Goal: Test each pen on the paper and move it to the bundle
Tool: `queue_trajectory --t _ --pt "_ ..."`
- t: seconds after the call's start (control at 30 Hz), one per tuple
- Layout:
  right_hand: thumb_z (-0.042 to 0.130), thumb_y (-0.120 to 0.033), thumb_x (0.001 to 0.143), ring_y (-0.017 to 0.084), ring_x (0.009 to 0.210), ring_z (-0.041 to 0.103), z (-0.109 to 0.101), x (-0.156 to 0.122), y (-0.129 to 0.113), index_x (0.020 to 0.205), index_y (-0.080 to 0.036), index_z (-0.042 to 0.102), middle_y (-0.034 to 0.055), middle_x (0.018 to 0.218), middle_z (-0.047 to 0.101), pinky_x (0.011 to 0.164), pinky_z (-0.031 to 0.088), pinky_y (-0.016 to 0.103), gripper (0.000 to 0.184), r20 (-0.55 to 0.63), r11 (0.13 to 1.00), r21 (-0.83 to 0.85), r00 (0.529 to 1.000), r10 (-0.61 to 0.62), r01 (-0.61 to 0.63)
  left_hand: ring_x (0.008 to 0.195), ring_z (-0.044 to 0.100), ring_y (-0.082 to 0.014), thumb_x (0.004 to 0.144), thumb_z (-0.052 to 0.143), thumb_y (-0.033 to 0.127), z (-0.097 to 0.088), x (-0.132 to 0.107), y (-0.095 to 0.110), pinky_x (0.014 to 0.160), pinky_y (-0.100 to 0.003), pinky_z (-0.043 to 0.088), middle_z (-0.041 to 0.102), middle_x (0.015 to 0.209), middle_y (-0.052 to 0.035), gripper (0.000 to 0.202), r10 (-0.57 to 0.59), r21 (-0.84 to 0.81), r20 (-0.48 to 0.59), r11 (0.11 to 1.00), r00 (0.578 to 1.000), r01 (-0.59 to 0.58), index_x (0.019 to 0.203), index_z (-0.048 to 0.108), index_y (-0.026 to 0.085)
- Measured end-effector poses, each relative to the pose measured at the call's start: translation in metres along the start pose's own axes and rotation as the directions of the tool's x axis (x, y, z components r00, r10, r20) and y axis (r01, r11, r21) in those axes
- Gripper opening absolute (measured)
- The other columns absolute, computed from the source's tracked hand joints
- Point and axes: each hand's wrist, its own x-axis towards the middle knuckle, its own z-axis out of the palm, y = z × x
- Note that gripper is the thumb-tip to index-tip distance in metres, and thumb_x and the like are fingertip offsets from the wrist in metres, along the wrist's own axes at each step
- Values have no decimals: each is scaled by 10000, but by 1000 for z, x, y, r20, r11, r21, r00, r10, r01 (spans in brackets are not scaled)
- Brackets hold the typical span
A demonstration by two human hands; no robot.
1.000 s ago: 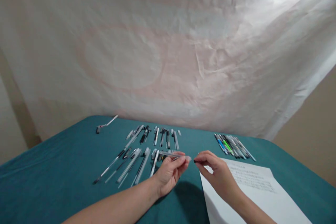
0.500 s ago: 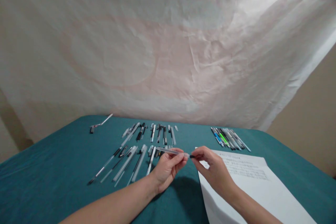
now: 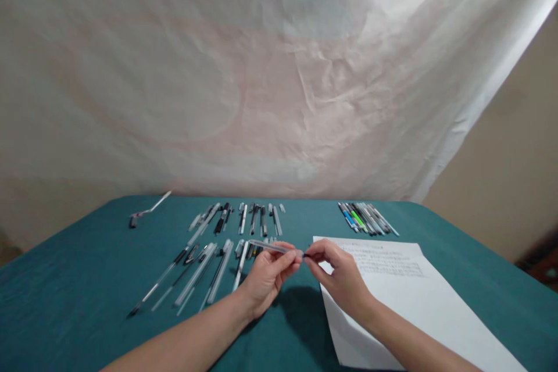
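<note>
A clear pen barrel [image 3: 267,245] lies nearly level across the fingers of my left hand [image 3: 269,277], which is closed around it. At its right end, the thumb and fingertips of my right hand [image 3: 339,274] pinch a small black pen tip piece [image 3: 307,255], close against the barrel. Both hands are raised above the table, the right one over the corner of a sheet of paper [image 3: 405,308] with lines of handwriting. Left of my left hand lie taken-apart pens: a white pen [image 3: 240,267], clear barrels [image 3: 221,272] and thin refills, some partly hidden behind that hand.
Farther back is another row of pens and caps [image 3: 242,219]. A row of whole pens [image 3: 366,218], including blue and green ones, lies behind the paper. At the far left sits a bent white stick-like object [image 3: 150,209] with a dark end. A pale sheet hangs behind the green-covered table [image 3: 78,285].
The view has shifted slightly, so everything on the table appears farther left. Both hands keep their hold, and a little less of the black tip piece shows between barrel and fingertips.
</note>
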Motion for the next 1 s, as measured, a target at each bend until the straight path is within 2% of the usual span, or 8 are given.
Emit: queue_trajectory --t 0.2,0.37,0.5,0.67,0.77,0.87,1.0 --pt "520 -240 815 118 652 564 2 -5 2 802 -193 561 16 746 592 623 469 229 63 -25 1000 11 999 21 -21 707 617 -89 671 736 170 3 0 2 707 -180 500 669 795 -30 219 22 66 -2 998 1000 -22 845 612 125" --pt "471 -311 856 122 609 573 4 -9 4 821 -188 555 12 678 602 586 461 228 154 16 988 71 990 137 -138 701 607 -99 672 732 214 7 -2 0 713 -204 485 667 762 -25 200 80 177 8 981 997 -81 813 621 125" --pt "464 -359 855 127 608 591 6 -9 3 821 -183 552 14 676 619 578 475 227 200 56 957 170 971 230 -237 695 609 -115 644 749 243 8 -3 -1 714 -228 479 670 774 -32 240 112 200 -10 974 994 -107 808 615 129" --pt "548 -349 801 134 679 595 7 -8 4 870 -181 561 22 768 630 619 482 237 182 67 955 190 974 218 -227 700 610 -125 665 731 265 6 -3 -2 712 -236 475 671 760 -43 245 144 225 -30 965 989 -134 825 610 124" --pt "524 -353 819 133 659 599 8 -10 6 876 -182 568 21 749 629 598 480 233 186 65 954 187 972 224 -233 688 611 -127 674 723 266 5 -2 -2 696 -238 476 666 753 -38 245 150 255 -14 957 989 -141 836 604 125" --pt "472 -391 848 133 610 599 8 -11 11 827 -182 586 20 691 632 565 471 230 239 85 957 154 968 236 -246 667 610 -128 669 725 280 6 -3 -1 673 -234 476 661 729 -30 252 160 273 10 949 987 -157 833 606 129" --pt "347 -463 886 122 521 578 9 -11 13 677 -178 565 11 598 596 519 462 229 415 144 942 161 951 274 -296 661 605 -134 669 724 284 6 -4 -1 672 -246 483 660 732 -35 251 144 305 43 940 989 -150 828 607 129"
